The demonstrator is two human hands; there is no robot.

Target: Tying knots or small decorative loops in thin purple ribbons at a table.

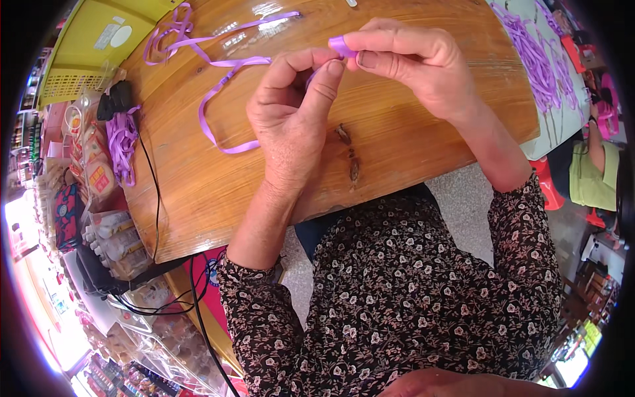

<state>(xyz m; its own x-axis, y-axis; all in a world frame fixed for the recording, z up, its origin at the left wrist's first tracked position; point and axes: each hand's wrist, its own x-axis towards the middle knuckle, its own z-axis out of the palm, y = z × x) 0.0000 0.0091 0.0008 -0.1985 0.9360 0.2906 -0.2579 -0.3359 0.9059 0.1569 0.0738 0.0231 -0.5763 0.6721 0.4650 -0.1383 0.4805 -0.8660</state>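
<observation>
Purple ribbon (339, 45) is pinched between both my hands above the wooden table (423, 149). My left hand (291, 116) is closed, with thumb and fingertips gripping it from the left. Close beside, my right hand (420, 63) holds a small folded or looped part between thumb and index finger. More purple ribbon (211, 106) lies in loose curves on the table to the left and passes behind my left hand. The fingers partly hide how the ribbon is folded.
A purple ribbon bundle (122, 142) hangs at the table's left edge, near a black cable (157, 198). At the far left stands a yellow-green crate (79, 66). Many purple strips (529, 59) lie on a white surface at right. Another person in a green shirt (595, 178) is beyond.
</observation>
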